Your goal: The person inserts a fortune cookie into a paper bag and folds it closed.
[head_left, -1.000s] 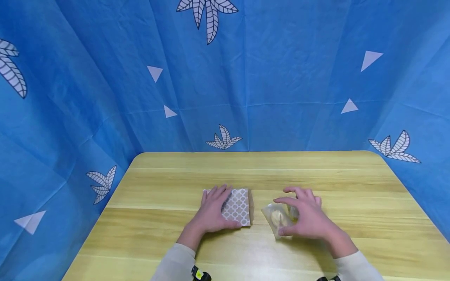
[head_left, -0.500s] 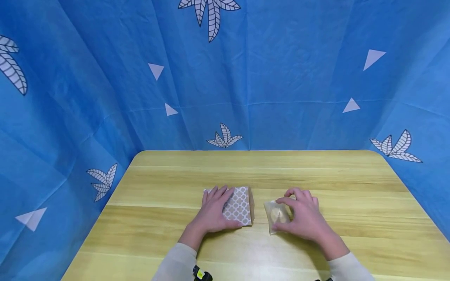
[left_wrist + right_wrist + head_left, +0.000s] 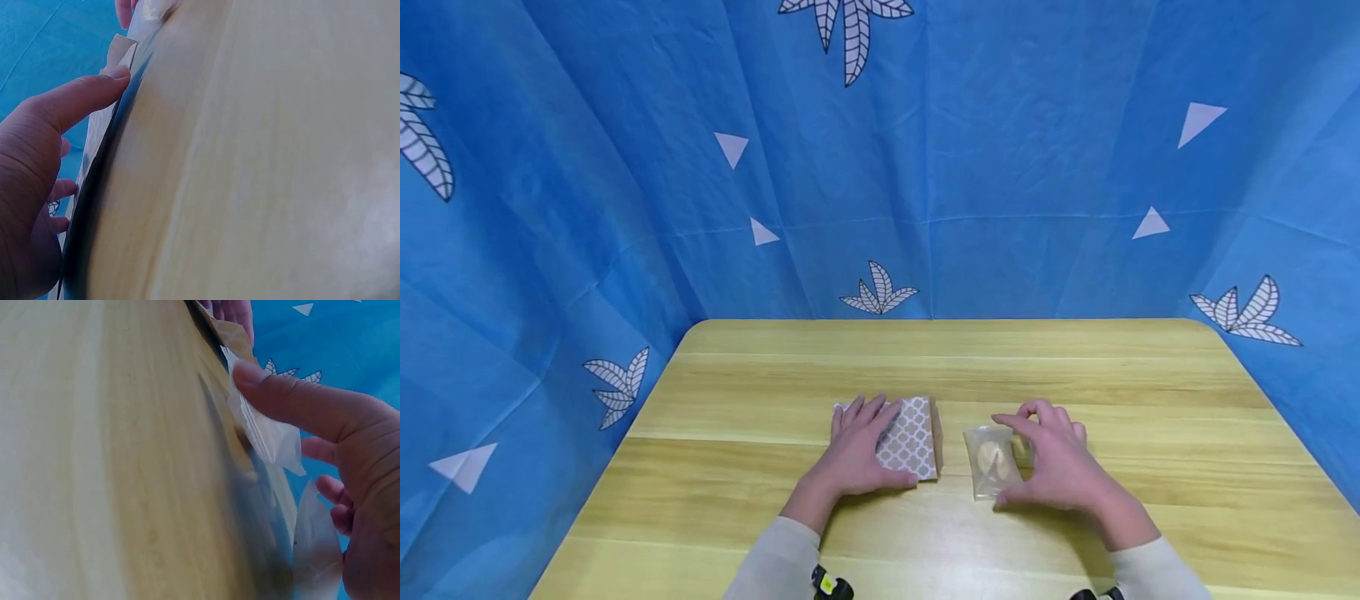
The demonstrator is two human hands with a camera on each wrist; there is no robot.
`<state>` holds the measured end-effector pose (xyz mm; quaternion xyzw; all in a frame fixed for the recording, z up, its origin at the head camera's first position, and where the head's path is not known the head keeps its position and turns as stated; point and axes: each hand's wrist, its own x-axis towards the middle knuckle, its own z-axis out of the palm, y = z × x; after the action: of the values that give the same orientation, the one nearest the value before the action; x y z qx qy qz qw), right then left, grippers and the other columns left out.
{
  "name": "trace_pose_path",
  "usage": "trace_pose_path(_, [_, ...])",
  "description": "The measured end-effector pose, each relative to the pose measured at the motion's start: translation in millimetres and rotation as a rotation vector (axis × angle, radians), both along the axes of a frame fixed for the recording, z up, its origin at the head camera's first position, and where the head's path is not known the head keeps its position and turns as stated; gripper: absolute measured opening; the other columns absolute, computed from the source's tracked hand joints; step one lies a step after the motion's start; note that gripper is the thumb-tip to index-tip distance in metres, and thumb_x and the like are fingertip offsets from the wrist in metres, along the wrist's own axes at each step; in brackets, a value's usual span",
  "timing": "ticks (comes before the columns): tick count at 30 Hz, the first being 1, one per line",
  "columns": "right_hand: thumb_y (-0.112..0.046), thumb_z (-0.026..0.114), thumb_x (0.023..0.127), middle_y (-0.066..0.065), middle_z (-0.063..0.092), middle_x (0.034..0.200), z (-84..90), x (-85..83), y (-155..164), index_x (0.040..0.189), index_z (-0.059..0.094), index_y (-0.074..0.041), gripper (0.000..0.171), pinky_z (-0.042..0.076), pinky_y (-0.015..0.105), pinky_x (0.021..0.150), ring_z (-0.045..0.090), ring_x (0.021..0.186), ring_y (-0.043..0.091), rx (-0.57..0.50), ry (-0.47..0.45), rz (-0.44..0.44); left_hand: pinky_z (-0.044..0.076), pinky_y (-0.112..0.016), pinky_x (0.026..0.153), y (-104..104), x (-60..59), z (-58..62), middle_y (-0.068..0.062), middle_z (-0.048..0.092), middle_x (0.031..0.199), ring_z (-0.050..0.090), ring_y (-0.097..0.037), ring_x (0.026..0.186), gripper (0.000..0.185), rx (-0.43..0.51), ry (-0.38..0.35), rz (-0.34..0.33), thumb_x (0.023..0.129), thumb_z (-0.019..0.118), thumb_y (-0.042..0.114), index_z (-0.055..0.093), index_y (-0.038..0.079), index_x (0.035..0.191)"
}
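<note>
A flat paper bag (image 3: 916, 440) with a white lattice print lies on the wooden table (image 3: 925, 367). My left hand (image 3: 850, 457) rests flat on it with straight fingers, the thumb along its near edge. In the left wrist view the thumb of that left hand (image 3: 44, 144) touches the bag's edge (image 3: 103, 125). Right of the bag lies a clear plastic packet (image 3: 989, 460) with a pale pastry inside. My right hand (image 3: 1060, 468) arches over its right side and holds it between index finger and thumb. The right hand's thumb (image 3: 294, 400) presses on the packet (image 3: 265, 434).
A second clear packet (image 3: 315, 544) lies under my right palm. Blue cloth (image 3: 925, 167) printed with leaves and triangles walls the table at the back and both sides. The table's far edge and rounded corners meet the cloth.
The right hand has brought the packet down from a tilted, lifted hold to flat on the table, then slid a little to the right. The left hand has stayed on the bag.
</note>
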<state>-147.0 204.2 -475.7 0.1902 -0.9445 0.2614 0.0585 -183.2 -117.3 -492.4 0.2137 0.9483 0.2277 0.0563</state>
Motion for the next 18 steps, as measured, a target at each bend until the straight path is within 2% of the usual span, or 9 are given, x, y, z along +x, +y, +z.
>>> trace_pose_path(4, [-0.062, 0.093, 0.04, 0.001, 0.043, 0.12, 0.1, 0.0, 0.4, 0.138, 0.061, -0.018, 0.112, 0.026, 0.039, 0.077, 0.04, 0.106, 0.024, 0.037, -0.006, 0.004, -0.003, -0.061, 0.114, 0.1, 0.4, 0.7, -0.005, 0.022, 0.163, 0.01, -0.037, 0.148, 0.115, 0.0, 0.0, -0.006, 0.063, 0.076, 0.076, 0.029, 0.03, 0.159])
trace_pose_path(11, [-0.057, 0.093, 0.044, 0.002, 0.045, 0.119, -0.1, -1.4, -0.3, 0.134, 0.063, -0.017, 0.103, 0.027, 0.039, 0.075, 0.041, 0.107, 0.026, 0.072, 0.004, 0.003, -0.002, -0.063, 0.113, 1.5, 2.2, 1.3, -0.008, 0.02, 0.163, 0.009, -0.041, 0.147, 0.12, -0.014, 0.024, -0.021, 0.06, 0.076, 0.079, 0.029, 0.03, 0.159])
trace_pose_path(18, [-0.058, 0.092, 0.044, 0.005, 0.049, 0.119, -2.1, -2.9, -3.0, 0.131, 0.063, -0.015, 0.101, 0.028, 0.039, 0.074, 0.044, 0.104, 0.027, 0.106, 0.023, 0.002, -0.005, -0.063, 0.112, 3.2, 3.3, 1.6, -0.01, 0.016, 0.164, 0.007, -0.042, 0.147, 0.118, -0.013, 0.013, -0.007, 0.061, 0.074, 0.08, 0.029, 0.031, 0.159])
